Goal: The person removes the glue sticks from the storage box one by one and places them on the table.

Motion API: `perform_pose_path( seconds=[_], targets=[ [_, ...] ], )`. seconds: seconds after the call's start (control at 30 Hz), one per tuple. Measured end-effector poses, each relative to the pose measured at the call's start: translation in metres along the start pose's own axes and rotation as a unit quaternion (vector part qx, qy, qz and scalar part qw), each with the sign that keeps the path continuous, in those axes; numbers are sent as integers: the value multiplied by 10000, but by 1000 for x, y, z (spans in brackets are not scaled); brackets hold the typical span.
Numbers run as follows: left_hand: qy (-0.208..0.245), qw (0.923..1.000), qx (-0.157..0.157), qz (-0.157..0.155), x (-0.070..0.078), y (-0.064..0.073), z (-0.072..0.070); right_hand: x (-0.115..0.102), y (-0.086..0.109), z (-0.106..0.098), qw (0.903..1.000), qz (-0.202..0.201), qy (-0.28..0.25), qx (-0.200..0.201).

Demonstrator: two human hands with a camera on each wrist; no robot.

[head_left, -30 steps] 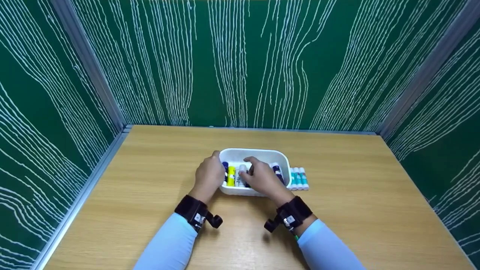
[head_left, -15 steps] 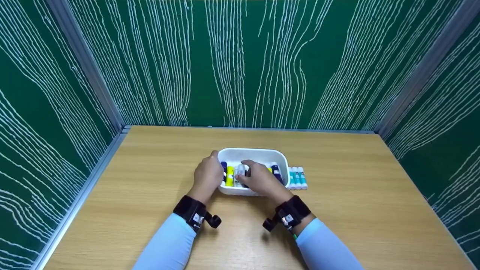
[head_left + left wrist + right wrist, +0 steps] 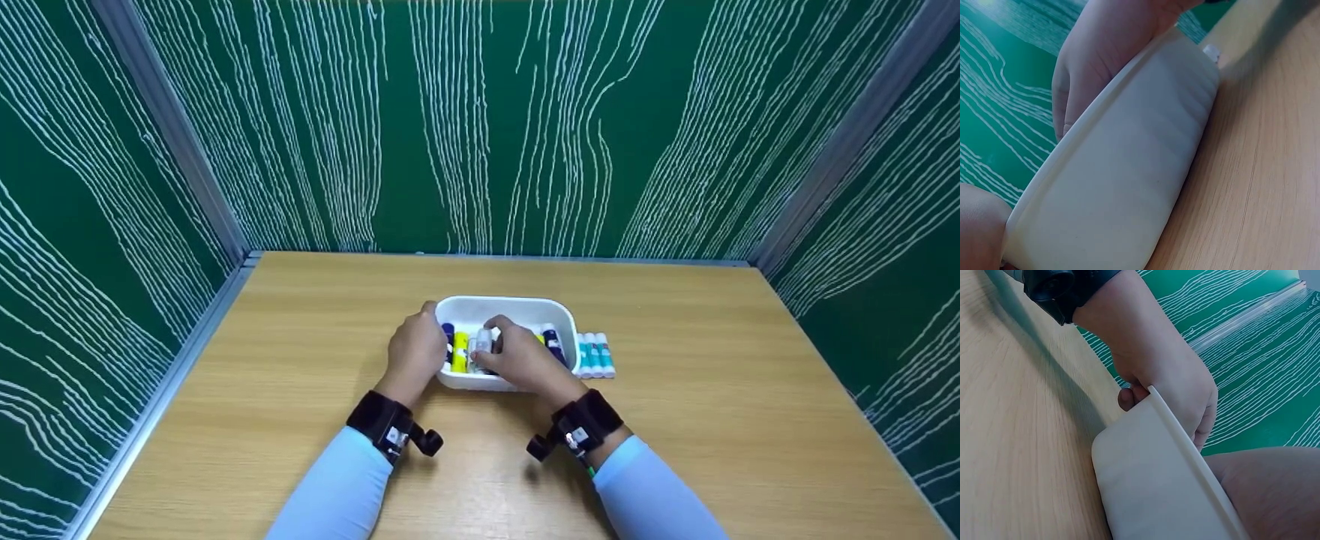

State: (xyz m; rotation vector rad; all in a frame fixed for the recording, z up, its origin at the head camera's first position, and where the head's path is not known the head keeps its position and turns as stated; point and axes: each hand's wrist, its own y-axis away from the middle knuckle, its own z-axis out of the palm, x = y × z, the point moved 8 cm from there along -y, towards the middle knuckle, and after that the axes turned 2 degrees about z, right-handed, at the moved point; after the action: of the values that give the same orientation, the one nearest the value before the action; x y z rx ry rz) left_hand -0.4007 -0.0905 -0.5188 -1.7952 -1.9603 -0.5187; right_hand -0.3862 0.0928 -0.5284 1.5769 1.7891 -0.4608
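Observation:
My left hand grips the left end of a white plastic bin on the table; in the right wrist view its fingers go over the rim. Inside, my right hand pinches a whitish glue stick between thumb and forefinger. A yellow glue stick and a dark blue one lie left of it, and another dark blue one lies by the right end. The right hand hides the sticks beneath it. Both wrist views show mostly the outer wall of the bin, which hides its contents.
Against the bin's right outside, three teal and white glue sticks lie side by side on the wooden table. Green panels with white wavy lines stand behind and on both sides.
My right thumb and forefinger have closed on the whitish glue stick, whose top end now shows raised between them. The left hand stays on the bin, which has hardly moved.

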Motion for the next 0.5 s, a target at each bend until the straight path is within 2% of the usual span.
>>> perform_pose_path(
  seconds=[0.2, 0.5],
  targets=[
    [-140, 9995, 143, 248, 0, -1, -2, -2, 1, -4, 9996, -199, -156, 133],
    [-118, 9997, 84, 180, -1, -1, -1, -4, 0, -7, 9980, -358, -436, 292]
  ],
)
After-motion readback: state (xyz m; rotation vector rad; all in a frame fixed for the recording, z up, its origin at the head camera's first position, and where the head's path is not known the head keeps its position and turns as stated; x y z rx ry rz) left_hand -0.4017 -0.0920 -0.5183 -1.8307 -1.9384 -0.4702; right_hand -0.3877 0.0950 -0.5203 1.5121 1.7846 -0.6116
